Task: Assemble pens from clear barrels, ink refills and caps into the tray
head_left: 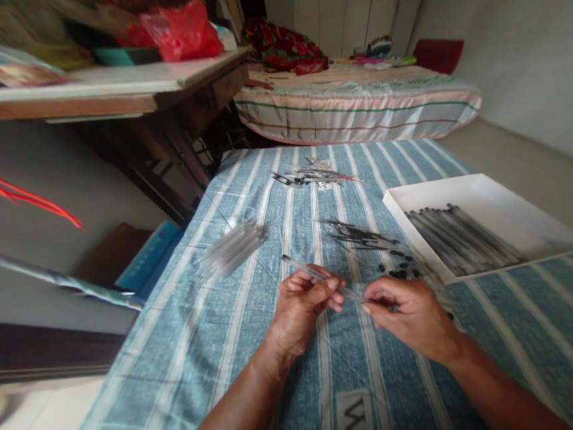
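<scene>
A clear pen barrel [295, 264] slants between my two hands, its dark end up and to the left. My left hand [310, 300] is closed round its middle. The fingertips of my right hand [408, 308] pinch at its lower right end; whether they hold a separate small part is too blurred to tell. Beyond my right hand lie small black caps [405, 273] and a bunch of thin dark refills [358, 234]. A bundle of clear barrels [232, 250] rests on the cloth to the left.
A white box [517, 218] at the right holds several pens [462, 240]. More thin parts [313, 174] lie at the far end of the striped cloth [252, 392]. A side table [129, 88] with a red bag [183, 33] stands at the left, a bed [357, 105] behind.
</scene>
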The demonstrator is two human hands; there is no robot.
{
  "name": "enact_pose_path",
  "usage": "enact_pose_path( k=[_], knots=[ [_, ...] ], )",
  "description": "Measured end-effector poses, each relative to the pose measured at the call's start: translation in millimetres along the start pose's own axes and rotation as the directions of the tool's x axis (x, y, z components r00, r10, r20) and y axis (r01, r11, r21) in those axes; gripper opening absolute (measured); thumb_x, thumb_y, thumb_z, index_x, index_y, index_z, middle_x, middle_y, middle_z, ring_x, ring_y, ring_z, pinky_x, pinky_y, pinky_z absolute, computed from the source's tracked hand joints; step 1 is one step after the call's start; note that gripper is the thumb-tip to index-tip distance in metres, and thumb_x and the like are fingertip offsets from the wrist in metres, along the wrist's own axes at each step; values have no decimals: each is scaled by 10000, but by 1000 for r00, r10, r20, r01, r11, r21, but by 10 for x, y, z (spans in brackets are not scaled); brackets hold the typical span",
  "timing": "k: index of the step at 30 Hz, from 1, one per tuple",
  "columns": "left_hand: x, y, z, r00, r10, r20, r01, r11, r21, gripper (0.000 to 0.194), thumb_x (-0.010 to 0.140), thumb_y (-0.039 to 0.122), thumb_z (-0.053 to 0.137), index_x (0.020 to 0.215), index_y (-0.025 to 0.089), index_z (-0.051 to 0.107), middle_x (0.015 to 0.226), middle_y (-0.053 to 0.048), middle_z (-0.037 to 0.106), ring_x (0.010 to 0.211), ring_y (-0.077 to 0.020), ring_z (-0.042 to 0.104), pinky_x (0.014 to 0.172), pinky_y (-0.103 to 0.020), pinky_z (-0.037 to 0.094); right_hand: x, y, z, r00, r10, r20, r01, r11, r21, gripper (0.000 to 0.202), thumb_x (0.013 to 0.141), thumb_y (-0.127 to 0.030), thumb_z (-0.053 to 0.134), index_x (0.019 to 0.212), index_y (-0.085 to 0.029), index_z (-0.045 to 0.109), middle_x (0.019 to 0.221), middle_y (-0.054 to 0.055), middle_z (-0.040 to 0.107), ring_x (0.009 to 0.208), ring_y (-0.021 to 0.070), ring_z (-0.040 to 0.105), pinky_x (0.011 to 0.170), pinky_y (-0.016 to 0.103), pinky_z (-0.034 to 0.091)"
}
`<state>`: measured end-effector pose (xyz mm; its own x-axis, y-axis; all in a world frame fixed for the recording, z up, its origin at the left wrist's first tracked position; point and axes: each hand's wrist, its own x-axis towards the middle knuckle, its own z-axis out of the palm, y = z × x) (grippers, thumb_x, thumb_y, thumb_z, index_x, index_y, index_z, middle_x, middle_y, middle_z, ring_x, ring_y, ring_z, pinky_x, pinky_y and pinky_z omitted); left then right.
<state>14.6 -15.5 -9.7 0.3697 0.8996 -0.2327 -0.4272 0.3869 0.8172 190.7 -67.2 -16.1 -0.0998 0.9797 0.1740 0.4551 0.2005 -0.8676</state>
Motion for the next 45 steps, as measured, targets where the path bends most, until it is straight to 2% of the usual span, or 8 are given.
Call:
enact_pose_path(
  k=[15,21,25,31,36,38,41,45],
  knots=[
    [27,-49,-25,991,-118,-68,119,993,5,138,615,182,783,652,84,693,573,-43,665,440,-80,550,423,-179,439,-8,-64,169,960,-246,-132,219,957,-192,201,856,-167,481,724,-195,631,597,17,630,526,127,595,531,219,458],
    [55,-62,-15,989,-129,-65,132,991,29,171,622,225,793,663,104,680,577,-26,664,471,-81,560,457,-181,434,31,-117,71,964,-254,-79,228,942,-248,197,855,-152,473,778,-198,649,660,32,665,578,137,617,574,226,468],
    [67,27,-49,993,-73,-91,85,988,130,216,665,300,764,765,127,685,761,-59,713,545,-98,586,489,-199,435,25,-47,-246,941,-256,-222,152,905,-398,199,872,-187,464,873,-218,661,779,47,708,672,162,658,650,250,495],
    [64,116,-83,983,48,-175,5,958,287,171,672,292,732,691,135,666,682,-30,688,496,-83,535,481,-196,393,-26,407,-1075,828,-168,-535,-258,732,-631,225,818,-295,494,840,-188,691,806,80,721,722,237,670,701,326,495],
    [57,84,-37,986,58,-156,7,921,389,140,662,263,707,663,132,658,636,-28,658,488,-90,515,474,-202,384,-75,610,-1428,866,-90,-493,-380,523,-763,271,817,-288,469,880,-172,706,872,105,704,752,251,656,658,333,467],
    [60,78,-28,983,84,-163,-4,899,437,132,660,259,698,658,134,657,609,-22,644,484,-92,508,475,-203,387,-103,586,-1394,858,-105,-503,-399,479,-782,284,829,-314,468,862,-168,709,864,115,692,747,256,645,635,333,454],
    [79,86,-52,978,124,-167,-23,862,506,127,660,267,683,655,142,661,567,-12,626,487,-103,513,480,-210,398,-168,507,-1207,844,-162,-511,-333,590,-736,297,842,-345,469,832,-166,706,846,114,693,764,253,644,670,332,459],
    [145,139,-207,948,256,-187,-71,747,661,140,676,306,670,679,167,657,519,12,594,484,-120,507,485,-225,403,-261,433,-898,951,-57,-305,-165,740,-652,238,849,-310,481,810,-216,696,806,47,712,722,205,659,687,286,466]
  ],
)
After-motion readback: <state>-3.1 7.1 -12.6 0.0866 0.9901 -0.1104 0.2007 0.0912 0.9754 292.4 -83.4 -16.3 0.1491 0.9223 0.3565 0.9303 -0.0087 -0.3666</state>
